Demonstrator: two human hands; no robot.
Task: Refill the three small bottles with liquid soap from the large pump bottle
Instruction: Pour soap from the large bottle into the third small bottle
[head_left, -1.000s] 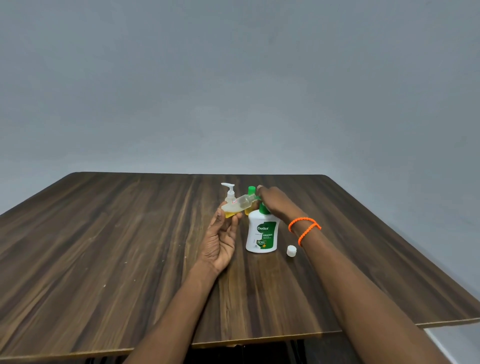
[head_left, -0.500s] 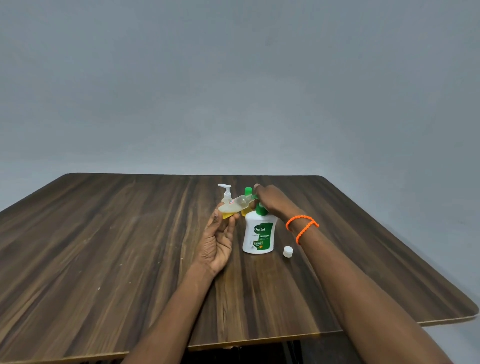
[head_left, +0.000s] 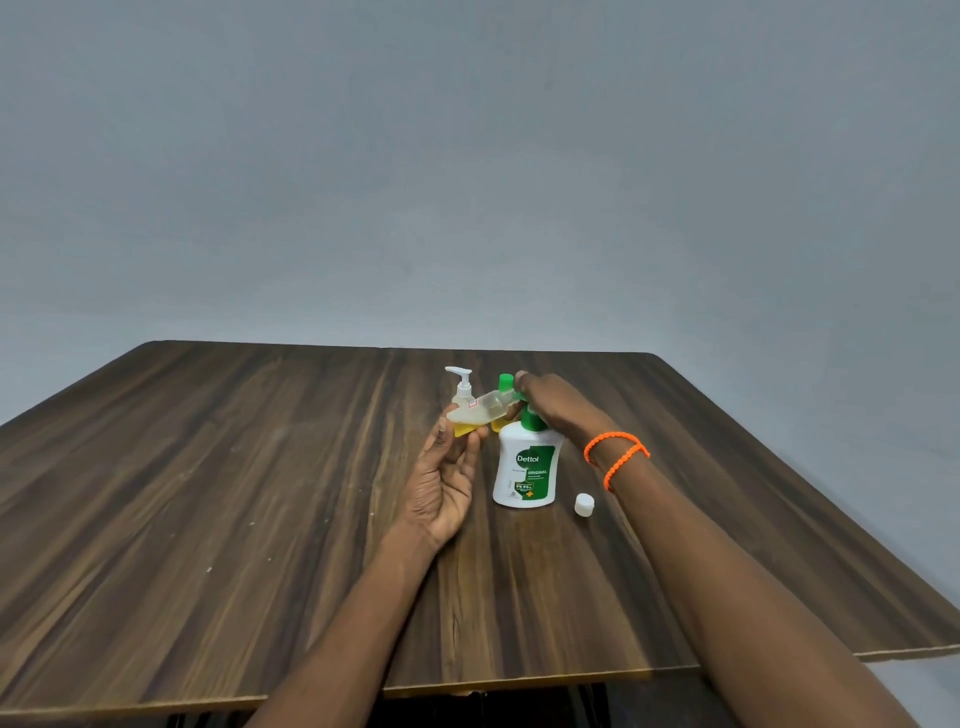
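The large white and green pump bottle (head_left: 525, 470) stands near the middle of the wooden table (head_left: 208, 493). My right hand (head_left: 550, 408) rests on top of its green pump head. My left hand (head_left: 447, 478) holds a small clear bottle (head_left: 480, 410) by its base, tilted on its side, its open mouth at the pump nozzle; yellow soap sits in its lower end. Behind stand a small bottle with a white pump (head_left: 461, 387) and a small green-capped bottle (head_left: 503, 384), partly hidden.
A small white cap (head_left: 584, 504) lies on the table just right of the large bottle, beside my right forearm. Orange bands circle my right wrist (head_left: 615, 457). A plain grey wall rises behind the table's far edge.
Both hands and the tilted small bottle keep their hold at the pump nozzle. Only the view has shifted slightly between the frames.
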